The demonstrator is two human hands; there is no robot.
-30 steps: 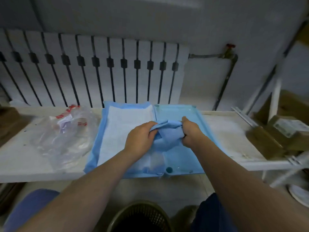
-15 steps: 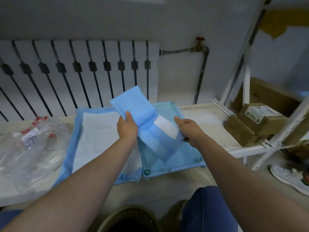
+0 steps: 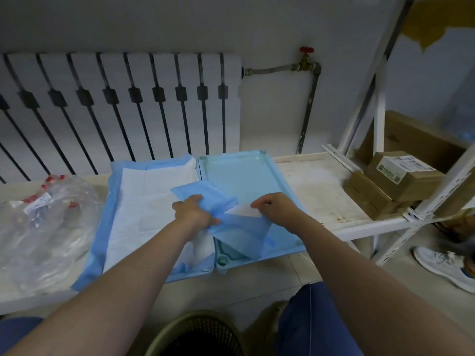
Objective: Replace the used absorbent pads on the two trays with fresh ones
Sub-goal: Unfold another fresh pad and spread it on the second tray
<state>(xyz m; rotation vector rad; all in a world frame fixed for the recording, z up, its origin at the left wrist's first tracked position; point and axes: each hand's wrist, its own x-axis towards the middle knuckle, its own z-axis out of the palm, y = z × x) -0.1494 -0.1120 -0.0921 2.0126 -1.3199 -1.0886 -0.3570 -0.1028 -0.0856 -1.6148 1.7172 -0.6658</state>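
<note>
We see a half-unfolded pad [image 3: 239, 235] held over the near end of the right tray [image 3: 244, 173], whose pale blue bottom lies bare toward 12 o'clock. The left hand [image 3: 195, 213] grips the pad's blue folded part, fingers curled round it. The right hand [image 3: 279, 210], at 3 o'clock of the left, pinches the pad's white edge. The pad's lower flap hangs to the tray's near rim. Touching that tray at 9 o'clock, the left tray [image 3: 190, 276] carries a spread pad [image 3: 144, 201] whose blue border overhangs the left and far edges. A crumpled plastic bag [image 3: 43, 227] lies further out at 9 o'clock. Bare shelf [image 3: 321, 188] opens at 3 o'clock as far as the cardboard boxes [image 3: 395, 178]. A basket [image 3: 195, 335] stands below at 6 o'clock.
</note>
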